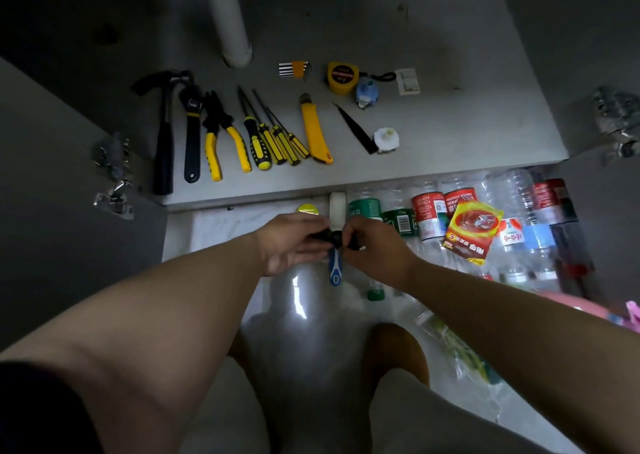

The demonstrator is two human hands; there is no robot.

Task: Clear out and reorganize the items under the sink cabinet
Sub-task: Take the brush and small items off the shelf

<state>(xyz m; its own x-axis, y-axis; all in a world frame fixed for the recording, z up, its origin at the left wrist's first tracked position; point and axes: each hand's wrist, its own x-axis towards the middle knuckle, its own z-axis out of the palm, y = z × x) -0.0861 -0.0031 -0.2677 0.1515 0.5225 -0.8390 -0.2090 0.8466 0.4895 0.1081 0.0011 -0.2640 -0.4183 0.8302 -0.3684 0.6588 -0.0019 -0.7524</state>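
Tools lie in a row on the grey cabinet floor (450, 124): a hammer (164, 134), a wrench (192, 134), yellow pliers (221, 138), several screwdrivers (273, 134), a yellow utility knife (315, 131), a tape measure (342, 76) and hex keys (296, 69). In front of the cabinet, my left hand (289, 245) and my right hand (375, 251) together grip a small black part (334, 237) at the top of a blue-and-white handled tool (335, 270), which hangs down between them.
A white drain pipe (227, 17) stands at the cabinet's back. Empty plastic bottles (429, 214) and a red-yellow packet (472, 231) lie on the floor to the right. Door hinges (114, 173) sit at both sides. My knees are below.
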